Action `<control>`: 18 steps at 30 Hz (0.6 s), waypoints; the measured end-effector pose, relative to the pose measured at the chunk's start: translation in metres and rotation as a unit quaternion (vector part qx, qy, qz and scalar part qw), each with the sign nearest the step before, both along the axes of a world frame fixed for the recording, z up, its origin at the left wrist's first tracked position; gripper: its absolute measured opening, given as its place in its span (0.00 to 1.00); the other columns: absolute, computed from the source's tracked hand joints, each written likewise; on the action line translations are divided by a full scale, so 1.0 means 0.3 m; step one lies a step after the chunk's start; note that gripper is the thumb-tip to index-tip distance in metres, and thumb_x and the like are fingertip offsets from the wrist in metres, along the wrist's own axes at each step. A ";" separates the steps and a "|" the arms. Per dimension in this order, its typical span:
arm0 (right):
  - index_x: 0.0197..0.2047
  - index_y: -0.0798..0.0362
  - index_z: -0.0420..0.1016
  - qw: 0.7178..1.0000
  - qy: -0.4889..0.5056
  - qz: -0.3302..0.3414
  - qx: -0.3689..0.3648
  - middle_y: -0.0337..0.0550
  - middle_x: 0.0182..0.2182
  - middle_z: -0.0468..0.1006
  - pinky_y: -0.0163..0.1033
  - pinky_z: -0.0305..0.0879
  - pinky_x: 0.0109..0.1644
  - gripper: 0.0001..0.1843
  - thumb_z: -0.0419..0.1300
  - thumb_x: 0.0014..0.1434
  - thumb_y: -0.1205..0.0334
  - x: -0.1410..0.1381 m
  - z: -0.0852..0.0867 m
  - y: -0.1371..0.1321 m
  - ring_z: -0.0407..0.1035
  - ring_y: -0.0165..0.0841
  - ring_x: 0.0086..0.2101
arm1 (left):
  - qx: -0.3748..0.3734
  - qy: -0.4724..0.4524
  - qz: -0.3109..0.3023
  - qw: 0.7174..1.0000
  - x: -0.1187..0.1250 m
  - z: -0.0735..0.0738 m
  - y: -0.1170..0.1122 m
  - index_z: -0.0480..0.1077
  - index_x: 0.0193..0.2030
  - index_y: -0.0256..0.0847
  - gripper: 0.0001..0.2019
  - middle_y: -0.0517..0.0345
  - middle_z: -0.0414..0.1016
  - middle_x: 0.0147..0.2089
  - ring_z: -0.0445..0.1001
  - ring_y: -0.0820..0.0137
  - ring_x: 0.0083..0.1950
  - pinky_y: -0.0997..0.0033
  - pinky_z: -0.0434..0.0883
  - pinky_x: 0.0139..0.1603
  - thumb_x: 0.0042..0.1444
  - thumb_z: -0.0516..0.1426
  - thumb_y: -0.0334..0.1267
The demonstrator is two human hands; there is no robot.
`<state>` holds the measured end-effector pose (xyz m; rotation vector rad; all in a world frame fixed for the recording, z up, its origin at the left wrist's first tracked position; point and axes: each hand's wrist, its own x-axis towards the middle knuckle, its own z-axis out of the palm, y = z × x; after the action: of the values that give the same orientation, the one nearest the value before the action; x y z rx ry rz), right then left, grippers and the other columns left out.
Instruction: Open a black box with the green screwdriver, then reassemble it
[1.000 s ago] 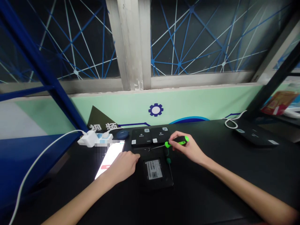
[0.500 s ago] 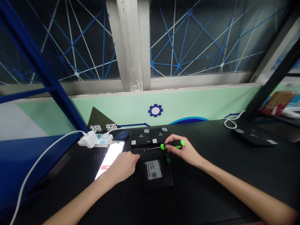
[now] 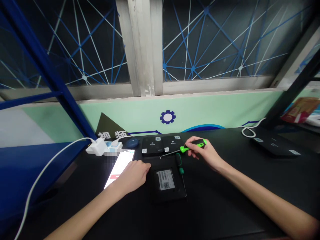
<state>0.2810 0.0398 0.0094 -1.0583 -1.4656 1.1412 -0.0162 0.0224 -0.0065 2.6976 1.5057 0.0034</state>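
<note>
My right hand (image 3: 200, 149) is closed around the black and bright green handle of a screwdriver (image 3: 193, 146). Its shaft points left, and a tiny light speck at the tip is too small to name. The tip is above the far edge of a black flat box (image 3: 156, 190) with a white label. My left hand (image 3: 137, 172) is beside the box's upper left, its fingers curled; whatever they hold, if anything, is hidden. A second screwdriver with a dark green handle (image 3: 179, 160) lies along the box's right side.
A lit phone (image 3: 120, 166) lies partly under my left arm. Behind are two black boxes (image 3: 153, 146), a dark blue rounded object (image 3: 132, 143) and a white charger (image 3: 98, 147) with a cable. Another black device (image 3: 275, 146) sits at the right, near a white cable (image 3: 248, 132).
My right hand has moved right and slightly up with the screwdriver, uncovering the dark green handle. My left hand stays beside the box. The view has shifted slightly.
</note>
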 end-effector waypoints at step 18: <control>0.30 0.55 0.73 0.988 0.098 0.051 -0.106 0.36 0.15 0.69 0.29 0.48 0.18 0.14 0.65 0.57 0.52 -0.022 -0.008 -0.012 0.60 0.24 0.17 | 0.010 0.006 0.000 1.000 -0.004 -0.011 0.005 0.66 0.25 0.41 0.14 0.57 0.67 0.21 0.68 0.67 0.23 0.69 0.48 0.25 0.58 0.46 0.25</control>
<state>0.2744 0.0363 0.0070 -0.9899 -1.2761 1.4568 -0.0173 0.0240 -0.0097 2.7180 1.5162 0.0022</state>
